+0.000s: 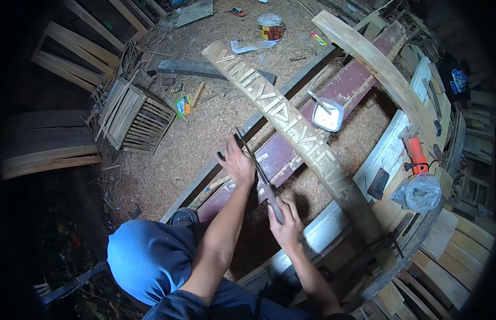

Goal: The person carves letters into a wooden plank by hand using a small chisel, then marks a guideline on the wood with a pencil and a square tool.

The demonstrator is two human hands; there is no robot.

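My right hand (287, 223) is closed round the grey-brown handle of a long thin-bladed tool (262, 175). Its dark narrow blade slants up and left past my left hand; whether it is a saw or a large knife I cannot tell. My left hand (240, 164) lies beside the blade near a dark beam, fingers curled; what they hold is hidden. Beyond my hands, a long wooden board (280, 114) bearing raised strips of wood rests across the beam and a reddish plank (282, 150). A tub of white paste (336, 121) with a brush in it stands on the plank.
A curved timber (365, 50) crosses at the upper right. Near the right edge lie an orange power tool (416, 152) and a clear plastic bag (423, 193). On the shavings-covered ground stand a slatted wooden crate (152, 120) and a bucket (270, 28).
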